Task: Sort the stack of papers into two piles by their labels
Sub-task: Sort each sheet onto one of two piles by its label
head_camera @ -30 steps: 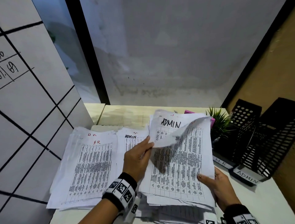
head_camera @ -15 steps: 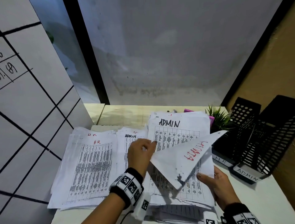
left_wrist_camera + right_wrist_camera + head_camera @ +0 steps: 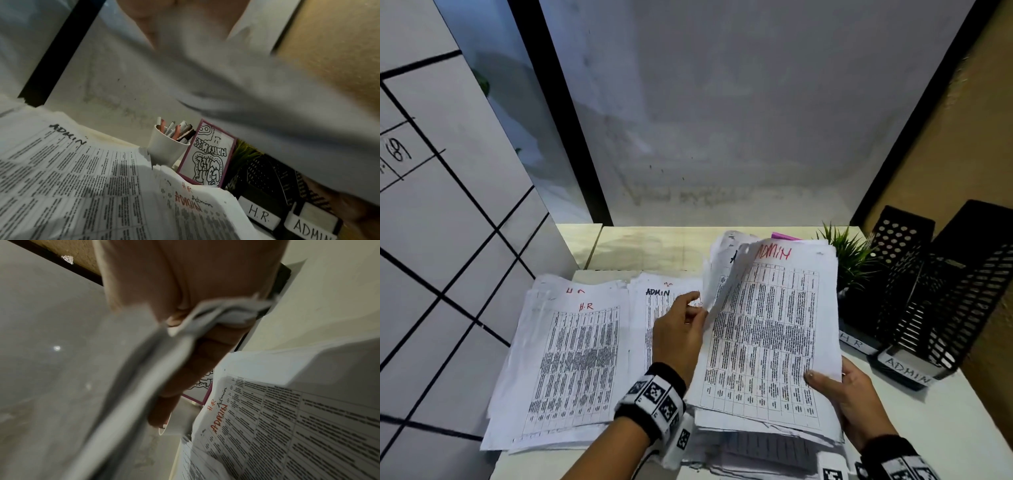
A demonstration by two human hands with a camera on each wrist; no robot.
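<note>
Left hand (image 3: 681, 337) comes up from the near edge, wrist banded, knuckles toward me, fingers curled. I read thumb and fingers pinching the left edge of a white printed sheet headed ADMIN in red (image 3: 767, 329), which peels up and curls at its far left corner. In the left wrist view that sheet is a grey blur (image 3: 267, 100) across the frame.

Right hand (image 3: 854, 401) sits at the near right, palm up under the paper, thumb laid over the sheet's near right corner. The right wrist view shows fingers (image 3: 185, 369) curled beneath a bundle of paper edges, so the grasp takes in several sheets.

The sheet lies atop the unsorted white paper stack (image 3: 756, 442) at the near right of the pale desk (image 3: 647, 246). Left of my left hand lies a pile topped with black ADMIN (image 3: 654, 308), further left a pile marked H.R in red (image 3: 571, 359).

Far right: two black mesh file holders (image 3: 941, 284) tagged H.R and ADMIN, a small green plant (image 3: 849, 253).
</note>
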